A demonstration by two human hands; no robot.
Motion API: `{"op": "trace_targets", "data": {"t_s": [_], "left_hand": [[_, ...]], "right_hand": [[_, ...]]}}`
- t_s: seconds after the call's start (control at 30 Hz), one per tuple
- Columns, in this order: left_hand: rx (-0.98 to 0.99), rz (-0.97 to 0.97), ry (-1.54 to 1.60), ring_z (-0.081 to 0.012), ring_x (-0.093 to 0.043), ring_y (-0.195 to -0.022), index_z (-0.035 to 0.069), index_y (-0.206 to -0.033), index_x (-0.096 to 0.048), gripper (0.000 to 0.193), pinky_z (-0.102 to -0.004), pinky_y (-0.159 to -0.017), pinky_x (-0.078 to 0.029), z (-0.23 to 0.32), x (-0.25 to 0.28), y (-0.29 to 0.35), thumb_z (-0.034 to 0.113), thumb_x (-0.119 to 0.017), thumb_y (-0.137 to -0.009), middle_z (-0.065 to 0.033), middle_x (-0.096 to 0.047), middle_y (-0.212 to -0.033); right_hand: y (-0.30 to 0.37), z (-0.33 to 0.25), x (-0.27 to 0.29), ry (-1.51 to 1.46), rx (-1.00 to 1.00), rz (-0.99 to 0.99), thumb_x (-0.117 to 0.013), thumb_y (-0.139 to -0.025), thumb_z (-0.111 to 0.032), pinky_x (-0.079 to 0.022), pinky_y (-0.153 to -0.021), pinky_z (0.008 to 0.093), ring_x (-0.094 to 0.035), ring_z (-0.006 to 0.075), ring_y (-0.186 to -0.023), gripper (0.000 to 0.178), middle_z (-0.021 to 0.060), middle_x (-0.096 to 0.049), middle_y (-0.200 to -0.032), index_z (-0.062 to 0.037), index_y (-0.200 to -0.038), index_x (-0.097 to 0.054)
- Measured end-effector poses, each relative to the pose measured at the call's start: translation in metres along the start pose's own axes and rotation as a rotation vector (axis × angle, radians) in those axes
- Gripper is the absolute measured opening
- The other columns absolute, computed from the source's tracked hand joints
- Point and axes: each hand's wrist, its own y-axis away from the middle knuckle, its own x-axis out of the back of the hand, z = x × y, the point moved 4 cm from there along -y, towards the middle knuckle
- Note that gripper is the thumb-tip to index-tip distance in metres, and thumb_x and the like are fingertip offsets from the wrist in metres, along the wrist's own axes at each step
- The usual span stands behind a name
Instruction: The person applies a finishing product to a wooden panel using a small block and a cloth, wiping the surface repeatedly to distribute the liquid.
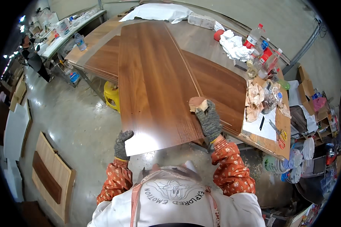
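A long brown wood-grain panel [155, 83] lies lengthwise in front of me, its near end jutting past the table edge. My left hand [122, 145], in a dark grey knitted glove, grips the panel's near left corner with the thumb over the top. In the same kind of glove, my right hand [210, 122] is closed around a folded tan pad [197, 103] at the panel's right edge. Whether that pad is cloth or sandpaper I cannot tell. Underneath, a second brown panel [219, 83] lies crosswise on the table and sticks out on both sides.
On the table's right stand plastic bottles [254, 36], crumpled brown paper [255, 94] and yellow-handled scissors [279, 134]. White rags [233, 43] and a grey block [201, 20] lie farther back. A yellow container [111, 96] is beneath the table; boards [51, 174] rest at left. A person [34, 56] stands far left.
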Motion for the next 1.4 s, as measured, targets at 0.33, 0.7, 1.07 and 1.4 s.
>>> {"op": "trace_targets", "data": {"t_s": [0.33, 0.7, 1.07, 1.4], "left_hand": [[-0.521, -0.059, 0.578, -0.0332, -0.041, -0.124, -0.004, -0.134, -0.037, 0.079, -0.0500, -0.104, -0.032, -0.032, 0.048, 0.098, 0.047, -0.064, -0.080, -0.0192, -0.043, -0.135], [-1.079, 0.566, -0.608, -0.0211, -0.043, -0.124, 0.000, -0.137, -0.038, 0.055, -0.0345, -0.107, -0.031, 0.061, -0.017, 0.163, 0.013, -0.058, -0.087, -0.0094, -0.045, -0.135], [-1.230, 0.396, -1.013, -0.0224, -0.053, -0.112, -0.007, -0.132, -0.043, 0.060, -0.0331, -0.098, -0.040, 0.230, -0.140, 0.199, 0.010, -0.065, -0.079, -0.0148, -0.053, -0.127], [-1.246, 0.625, -1.769, -0.0246, -0.060, -0.099, -0.006, -0.120, -0.055, 0.048, -0.0329, -0.081, -0.049, 0.254, -0.046, 0.291, 0.024, -0.060, -0.083, -0.0167, -0.060, -0.117]], "right_hand": [[0.086, -0.056, -0.002, 0.021, 0.086, -0.179, -0.068, -0.080, -0.033, -0.040, -0.089, 0.0451, -0.048, 0.0365, -0.102, 0.054, 0.0214, -0.049, -0.110, -0.0011, -0.117, -0.046], [0.106, -0.082, -0.014, -0.630, 0.007, -0.206, -0.053, -0.092, -0.030, -0.041, -0.087, 0.0336, -0.053, 0.0189, -0.098, 0.034, 0.0087, -0.057, -0.105, -0.0037, -0.114, -0.053], [-0.011, -0.107, -0.030, -1.344, -0.211, -0.460, -0.047, -0.096, -0.040, -0.049, -0.087, 0.0300, -0.052, 0.0166, -0.109, 0.045, 0.0050, -0.051, -0.121, -0.0139, -0.132, -0.043], [-0.192, -0.133, -0.052, -1.869, 0.156, -0.599, -0.044, -0.092, -0.041, -0.044, -0.092, 0.0466, -0.047, 0.0308, -0.117, 0.056, 0.0062, -0.043, -0.131, -0.0147, -0.139, -0.031]]}}
